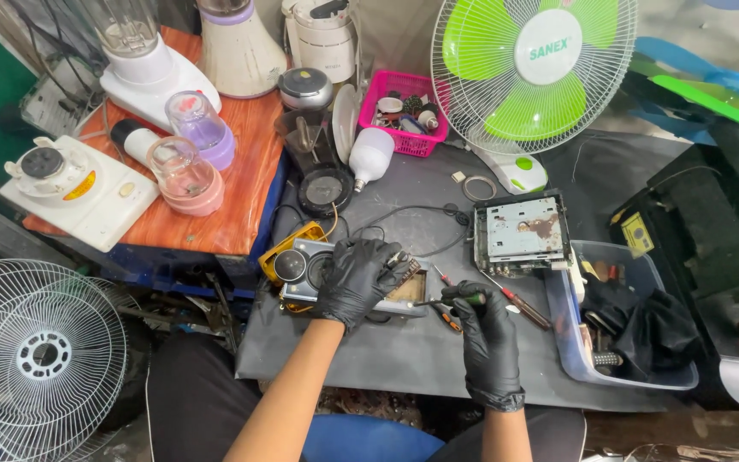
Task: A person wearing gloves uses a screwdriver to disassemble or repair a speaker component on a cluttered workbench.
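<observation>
— Pressing down on that small radio (pixel 348 278), was it the left hand (pixel 357 275)?

— Yes. One left hand in a black glove lay spread over the radio's top, fingers curled loosely across it and touching it rather than clamped round it. The radio lay flat on the grey work mat (pixel 404 351), near its left edge, with two round dials showing beside the palm.

— And the right hand (pixel 485 329)?

— Also gloved in black, closed tight round a screwdriver (pixel 438 301) with a dark handle — its tip pointed left, at the radio's right end. I counted two more screwdrivers just beside it: one with a red handle (pixel 515 301), one orange (pixel 448 319).

— What else lay on the mat?

— One opened metal disc-drive chassis (pixel 523 231) further back, one white bulb (pixel 371 154), one wire ring (pixel 478 187), one black cable (pixel 412 214) looping between them. One pink basket (pixel 404 115) of small parts stood behind the bulb.

— Fans?

— Two — one standing with green blades (pixel 534 64) at the back, one bare white grille (pixel 36 355) low at the left.

— And the wooden table (pixel 241 188)?

— Three blender bases that I could count, plus two small tinted jars (pixel 192 150). One clear plastic tub (pixel 626 325) sat at the right, holding black cloth; its other contents I couldn't make out.
</observation>
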